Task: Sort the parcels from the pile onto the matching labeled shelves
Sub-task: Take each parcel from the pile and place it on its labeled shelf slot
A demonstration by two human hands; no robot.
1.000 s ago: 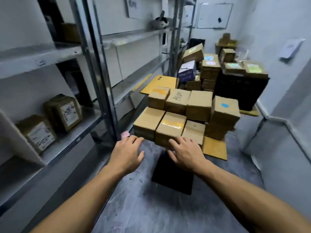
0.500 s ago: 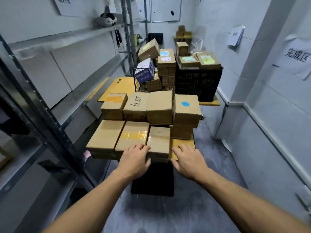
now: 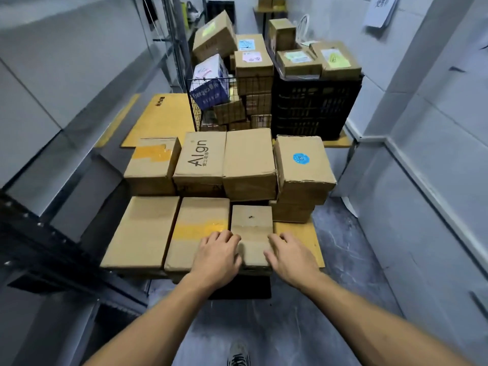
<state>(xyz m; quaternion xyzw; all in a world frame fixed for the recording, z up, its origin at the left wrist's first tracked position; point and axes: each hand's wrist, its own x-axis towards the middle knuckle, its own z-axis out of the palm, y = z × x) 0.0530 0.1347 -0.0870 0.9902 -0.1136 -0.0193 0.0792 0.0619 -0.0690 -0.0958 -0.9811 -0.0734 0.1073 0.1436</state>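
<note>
The fingers [image 3: 220,236] of the left hand [image 3: 216,256] and of the right hand [image 3: 291,257] are bent and a little apart, set against the two long sides of the small parcel [image 3: 252,225], but it cannot be told if they already squeeze it. This parcel lies flat at the front of the pile [image 3: 200,159], between a taped box [image 3: 198,231] and the bare yellow tabletop [image 3: 298,233], so the step is probably the pick-up. The next move calls for a firm two-sided grip, a lift, and finding a label, since none shows on top.
</note>
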